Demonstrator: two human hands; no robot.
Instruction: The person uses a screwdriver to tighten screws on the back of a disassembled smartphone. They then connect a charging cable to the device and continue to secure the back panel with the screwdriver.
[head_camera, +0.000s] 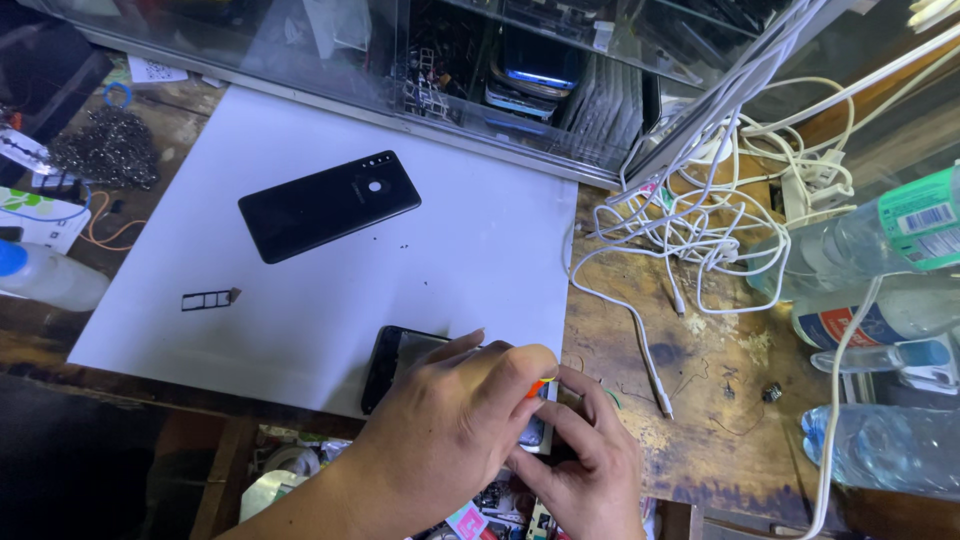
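An opened black phone lies at the near edge of a white mat, mostly hidden under my hands. My left hand reaches in from the lower left and rests over the phone, fingers closed around a small orange-tipped tool. My right hand comes up from below and grips the phone's right end. Farther up the mat lies the phone's black back cover, face down. A small black card tray sits on the left part of the mat, and a few tiny screws lie near the cover.
A tangle of white cables and a power strip lie on the worn wooden bench to the right. Plastic bottles crowd the right edge. A glass cabinet stands behind the mat. A white bottle and dark wire clutter sit at left.
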